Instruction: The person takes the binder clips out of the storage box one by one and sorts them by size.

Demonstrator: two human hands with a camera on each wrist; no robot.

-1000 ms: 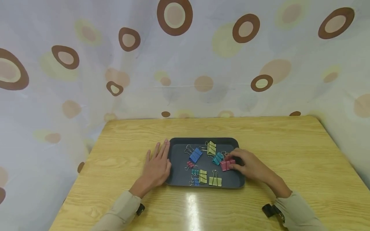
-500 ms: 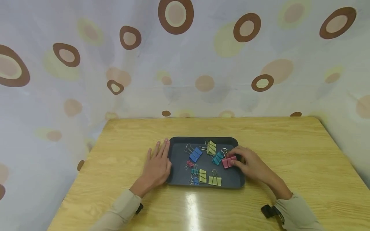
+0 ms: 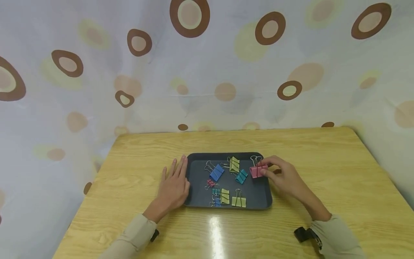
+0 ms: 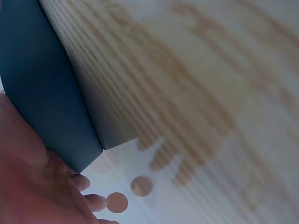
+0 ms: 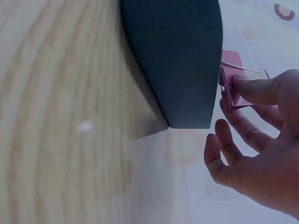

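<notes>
A large pink binder clip is pinched between the thumb and fingers of my right hand, over the right part of a dark grey tray. In the right wrist view the pink binder clip shows above the tray's wall, its wire handle sticking out. My left hand lies with straight fingers along the tray's left edge; the left wrist view has that hand against the tray's side.
Other binder clips lie in the tray: a blue one, a yellow one, a teal one, a small pink one and several near the front edge, including a yellow one. A wooden table holds the tray; a patterned curtain hangs behind.
The pink binder clip has risen from among the others and moved toward the tray's back right corner with my right hand. My left hand has stayed at the tray's left edge.
</notes>
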